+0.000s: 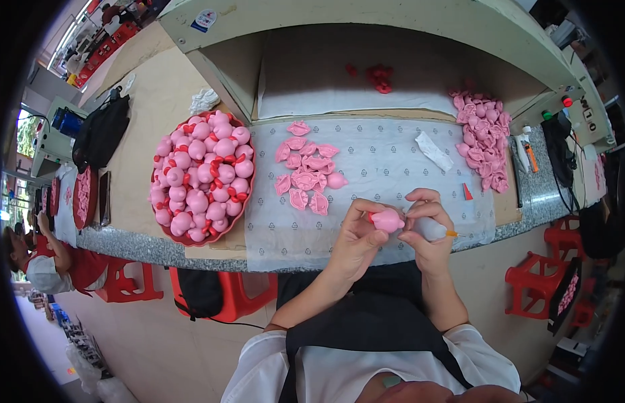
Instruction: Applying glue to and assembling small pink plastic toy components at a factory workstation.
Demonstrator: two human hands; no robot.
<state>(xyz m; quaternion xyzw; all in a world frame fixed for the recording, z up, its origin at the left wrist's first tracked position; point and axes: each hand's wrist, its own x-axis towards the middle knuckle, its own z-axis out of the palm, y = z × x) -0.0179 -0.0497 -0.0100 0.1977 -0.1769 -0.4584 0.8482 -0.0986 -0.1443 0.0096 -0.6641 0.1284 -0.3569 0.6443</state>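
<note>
Between the thumb and fingers of my left hand is a small round pink rubber-like figure, with a bit of red at its left side. My right hand is closed round a translucent squeeze bottle, whose orange tip with a thin needle points right. Its thumb and fingertips come close to the figure; whether they touch it I cannot tell. Beyond my hands, several flat, wavy-edged pink pieces lie on the printed white sheet, with one round pink piece beside them.
At left stands a red basin heaped with pink round figures with red parts. More pink pieces are piled at right, near a white paper strip and a red scrap. A shelf overhangs small red pieces. Red stools stand behind.
</note>
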